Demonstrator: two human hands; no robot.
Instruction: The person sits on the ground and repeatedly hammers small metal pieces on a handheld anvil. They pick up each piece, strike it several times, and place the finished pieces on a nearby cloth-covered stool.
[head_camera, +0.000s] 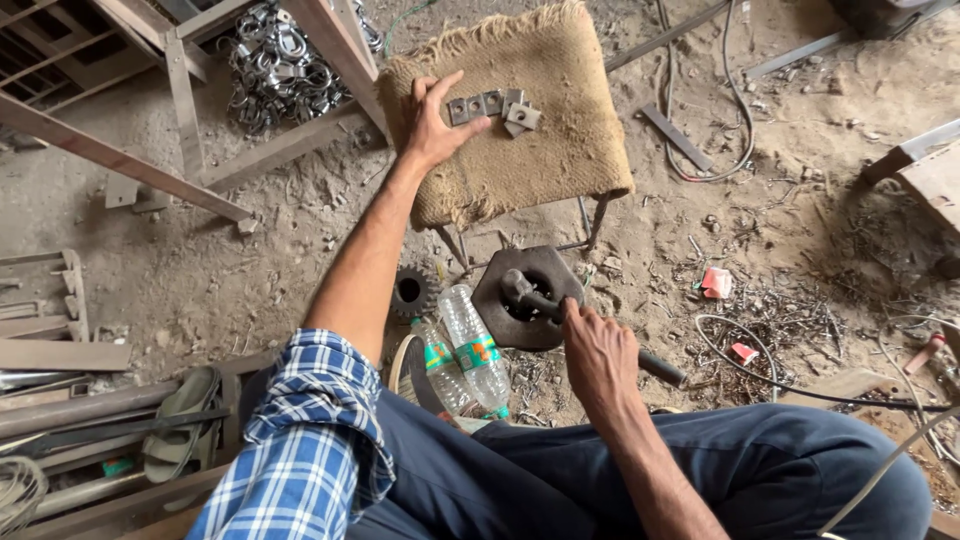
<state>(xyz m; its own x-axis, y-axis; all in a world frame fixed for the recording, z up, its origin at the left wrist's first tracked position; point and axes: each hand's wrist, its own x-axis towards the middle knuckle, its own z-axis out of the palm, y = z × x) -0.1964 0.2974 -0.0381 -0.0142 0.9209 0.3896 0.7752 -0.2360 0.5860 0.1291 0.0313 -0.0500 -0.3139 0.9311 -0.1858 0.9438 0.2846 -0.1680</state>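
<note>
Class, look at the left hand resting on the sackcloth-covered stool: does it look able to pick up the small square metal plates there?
Probably yes. The left hand already lies on the sackcloth-covered stool, fingertips touching the row of small square metal plates, and nothing covers them.

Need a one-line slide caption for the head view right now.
Left hand reaches small metal plates on a burlap-covered stool; right hand grips a hammer.
</note>
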